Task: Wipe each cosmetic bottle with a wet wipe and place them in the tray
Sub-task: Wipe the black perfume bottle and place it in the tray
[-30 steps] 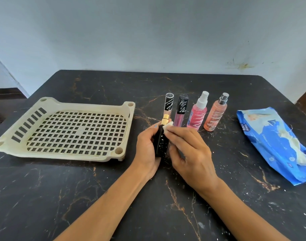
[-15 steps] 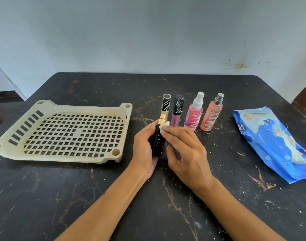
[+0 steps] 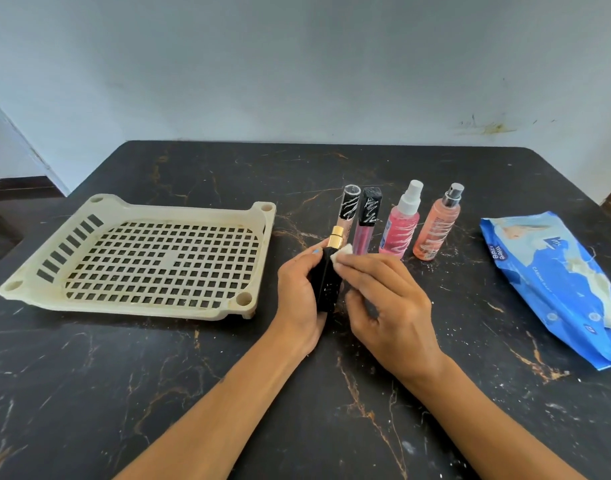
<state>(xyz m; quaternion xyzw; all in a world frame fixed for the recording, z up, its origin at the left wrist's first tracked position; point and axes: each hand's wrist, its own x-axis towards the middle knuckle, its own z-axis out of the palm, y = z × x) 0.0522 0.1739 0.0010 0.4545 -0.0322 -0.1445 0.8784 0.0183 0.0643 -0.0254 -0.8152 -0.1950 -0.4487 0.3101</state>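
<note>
My left hand (image 3: 299, 292) grips a black bottle (image 3: 326, 284) with a gold top, held upright just above the table. My right hand (image 3: 387, 306) presses a small white wet wipe (image 3: 342, 256) against the bottle's upper right side. Behind them stand two lip-gloss tubes (image 3: 361, 220) with black caps, a pink spray bottle (image 3: 399, 228) and an orange spray bottle (image 3: 435, 226). The cream perforated tray (image 3: 259, 216) sits to the left with nothing in it.
A blue wet-wipe pack (image 3: 553, 282) lies at the right with a wipe sticking out. The black marble table (image 3: 193, 393) reaches to a pale wall at the back.
The wipe has slid up along the bottle's side toward its gold top. The hands stay in about the same spot.
</note>
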